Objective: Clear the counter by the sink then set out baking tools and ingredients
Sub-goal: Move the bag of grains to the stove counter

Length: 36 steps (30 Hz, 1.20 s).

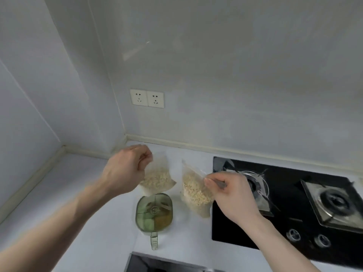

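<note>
Both arms reach out over the counter (pixel 94 222) — left hand (pixel 125 169) pinches one oat bag (pixel 159 179), right hand (pixel 233 195) another bag (pixel 194 191), above the green container (pixel 154 213).

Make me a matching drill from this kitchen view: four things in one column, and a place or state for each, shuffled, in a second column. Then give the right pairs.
Column one
1. left hand
2. right hand
3. green divided container
4. wall sockets

Column two
A. on the wall above the counter corner
B. standing on the white counter, handle toward the camera
C. pinches the bag of oats beside the hob
D. pinches the bag of oats nearer the wall corner

Pairs: 1-D, 2-C, 3-B, 4-A
</note>
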Available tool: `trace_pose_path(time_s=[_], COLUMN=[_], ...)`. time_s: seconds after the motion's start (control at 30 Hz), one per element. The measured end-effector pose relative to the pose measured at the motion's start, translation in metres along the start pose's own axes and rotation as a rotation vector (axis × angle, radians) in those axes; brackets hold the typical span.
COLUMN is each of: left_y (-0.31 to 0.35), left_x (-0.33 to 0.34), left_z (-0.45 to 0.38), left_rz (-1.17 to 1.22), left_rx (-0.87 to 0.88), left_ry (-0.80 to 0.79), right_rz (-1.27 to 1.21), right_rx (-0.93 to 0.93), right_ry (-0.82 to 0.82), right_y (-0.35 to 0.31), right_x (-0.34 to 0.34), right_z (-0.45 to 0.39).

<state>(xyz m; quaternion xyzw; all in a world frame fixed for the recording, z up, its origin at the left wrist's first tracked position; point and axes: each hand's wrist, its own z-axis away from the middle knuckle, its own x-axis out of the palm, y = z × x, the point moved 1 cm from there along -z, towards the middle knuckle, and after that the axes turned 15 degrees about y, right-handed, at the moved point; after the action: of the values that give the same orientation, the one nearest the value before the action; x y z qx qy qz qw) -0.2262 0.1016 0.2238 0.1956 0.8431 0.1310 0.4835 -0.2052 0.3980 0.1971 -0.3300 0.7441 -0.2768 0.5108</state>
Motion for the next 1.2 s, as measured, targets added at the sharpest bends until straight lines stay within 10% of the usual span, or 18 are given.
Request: trace_pose_path(time_s=[1.2], left_y=[0.659], left_x=[0.298], left_z=[0.122], left_rz=[0.517], left_rx=[0.436], left_ry=[-0.534], right_rz=[0.356], right_rx=[0.577], right_ry=[0.743], right_y=[0.330], right_x=[-0.525], right_z=[0.251])
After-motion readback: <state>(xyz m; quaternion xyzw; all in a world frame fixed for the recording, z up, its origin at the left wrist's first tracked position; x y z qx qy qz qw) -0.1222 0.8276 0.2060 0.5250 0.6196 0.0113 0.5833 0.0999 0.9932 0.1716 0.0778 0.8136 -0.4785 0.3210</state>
